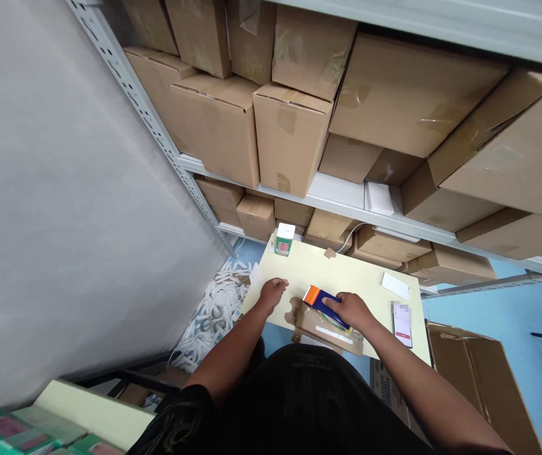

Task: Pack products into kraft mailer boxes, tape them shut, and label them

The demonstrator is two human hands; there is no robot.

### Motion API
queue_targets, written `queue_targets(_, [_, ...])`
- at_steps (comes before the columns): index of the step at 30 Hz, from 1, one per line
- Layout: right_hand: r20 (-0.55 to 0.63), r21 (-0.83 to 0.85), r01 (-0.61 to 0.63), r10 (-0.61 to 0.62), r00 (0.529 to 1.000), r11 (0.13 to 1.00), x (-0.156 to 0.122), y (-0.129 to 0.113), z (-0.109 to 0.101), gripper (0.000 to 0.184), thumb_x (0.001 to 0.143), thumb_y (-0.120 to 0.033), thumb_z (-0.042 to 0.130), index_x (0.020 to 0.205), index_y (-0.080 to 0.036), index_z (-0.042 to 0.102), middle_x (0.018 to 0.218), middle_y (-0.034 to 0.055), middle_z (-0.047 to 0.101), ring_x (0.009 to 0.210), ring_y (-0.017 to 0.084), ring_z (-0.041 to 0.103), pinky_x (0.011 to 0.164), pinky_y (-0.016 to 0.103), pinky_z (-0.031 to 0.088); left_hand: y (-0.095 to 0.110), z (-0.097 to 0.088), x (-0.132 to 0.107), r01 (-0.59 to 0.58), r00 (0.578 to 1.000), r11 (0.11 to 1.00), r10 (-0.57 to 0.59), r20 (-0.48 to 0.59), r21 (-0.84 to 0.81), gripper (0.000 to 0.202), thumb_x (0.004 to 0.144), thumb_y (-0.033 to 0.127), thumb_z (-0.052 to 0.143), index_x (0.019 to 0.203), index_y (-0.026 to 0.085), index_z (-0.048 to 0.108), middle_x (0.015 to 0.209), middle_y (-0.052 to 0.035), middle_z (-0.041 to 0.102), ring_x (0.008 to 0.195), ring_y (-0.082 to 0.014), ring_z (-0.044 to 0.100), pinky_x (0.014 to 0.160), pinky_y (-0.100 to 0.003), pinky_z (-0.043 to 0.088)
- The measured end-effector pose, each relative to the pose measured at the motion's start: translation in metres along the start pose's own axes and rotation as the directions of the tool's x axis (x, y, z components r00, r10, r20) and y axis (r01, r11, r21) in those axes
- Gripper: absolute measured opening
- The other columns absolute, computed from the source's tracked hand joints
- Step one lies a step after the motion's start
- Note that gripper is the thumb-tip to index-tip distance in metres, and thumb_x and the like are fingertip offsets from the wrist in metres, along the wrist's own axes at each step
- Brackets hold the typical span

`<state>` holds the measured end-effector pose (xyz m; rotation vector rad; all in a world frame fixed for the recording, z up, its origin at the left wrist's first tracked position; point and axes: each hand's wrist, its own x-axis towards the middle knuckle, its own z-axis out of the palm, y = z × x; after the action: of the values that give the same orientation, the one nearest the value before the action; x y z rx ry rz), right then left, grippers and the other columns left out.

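Observation:
My right hand [349, 309] grips a flat dark blue box with an orange end [317, 297], its thumb lying across the top face. Under the box, at the table's near edge, is a brown package with clear shiny wrapping [330, 328], partly covered by the box and hand. My left hand [273, 294] is to the left, apart from the box, its fingers curled together over the table. Whatever may be between those fingers is too small to make out. The pale yellow table [361, 272] is beneath both hands.
A green and white box [284, 240] stands at the far left table corner. On the right lie a white box [395, 285] and a phone [402, 323]. Shelves with cardboard boxes [294, 133] rise behind. White scraps [214, 309] cover the left floor; an open carton [479, 373] is at right.

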<state>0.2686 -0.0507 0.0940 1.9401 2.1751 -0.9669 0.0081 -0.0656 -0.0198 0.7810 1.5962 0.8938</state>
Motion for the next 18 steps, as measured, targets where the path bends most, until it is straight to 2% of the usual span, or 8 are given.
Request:
queue_targets(3, [-0.016,-0.021,0.0,0.0,1.0,1.0,-0.005,0.005,0.005,0.059,0.088,-0.076,0.055,0.062,-0.023,0.064,0.059,0.0054,0.064,0.058,0.02,0.057,0.056,0.03,0.029,-0.017,-0.004,-0.003,-0.023,1.0,0.994,0.024,-0.01,0.106,0.019,0.084,0.037,0.063,0.079,0.019,0.071,0.079,-0.0037,0.07,0.082,-0.0207,0.064,0.075,-0.03,0.046])
queue_targets(6, [-0.042,-0.001,-0.005,0.005,0.999,1.0,-0.009,0.009,0.009,0.057,0.088,-0.074,0.056,0.062,-0.023,0.064,0.058,0.0042,0.063,0.057,0.02,0.057,0.056,0.03,0.029,-0.036,0.007,-0.012,-0.011,0.999,0.987,0.006,0.033,0.157,0.019,0.084,0.035,0.064,0.074,0.02,0.068,0.081,-0.0045,0.07,0.094,-0.0229,0.065,0.082,-0.031,0.048])
queue_targets(9, [-0.043,0.038,-0.005,0.007,0.999,0.999,-0.012,0.012,0.009,0.054,0.087,-0.072,0.059,0.063,-0.023,0.063,0.058,0.003,0.063,0.058,0.019,0.057,0.056,0.029,0.029,-0.05,0.021,-0.022,0.057,0.993,0.987,-0.071,0.091,0.147,0.023,0.086,0.04,0.063,0.075,0.02,0.066,0.073,-0.0026,0.066,0.084,-0.0215,0.067,0.077,-0.03,0.05])
queue_targets(13, [-0.04,0.071,-0.004,0.007,0.999,0.997,-0.016,0.016,0.008,0.052,0.088,-0.069,0.059,0.063,-0.023,0.062,0.057,0.0017,0.062,0.058,0.018,0.057,0.056,0.029,0.029,-0.059,0.037,-0.038,0.204,0.957,0.978,-0.211,0.2,0.053,0.031,0.088,0.051,0.063,0.09,0.02,0.063,0.073,-0.0016,0.064,0.069,-0.0197,0.067,0.064,-0.03,0.053])
queue_targets(18, [-0.039,0.078,0.007,-0.004,0.999,0.997,-0.019,0.015,0.008,0.055,0.087,-0.071,0.059,0.059,-0.023,0.059,0.054,0.0011,0.058,0.056,0.017,0.054,0.055,0.028,0.028,-0.06,0.05,-0.053,0.343,0.901,0.936,-0.303,0.309,-0.08,0.044,0.086,0.057,0.065,0.109,0.021,0.06,0.087,-0.0045,0.066,0.077,-0.0199,0.068,0.063,-0.034,0.06])
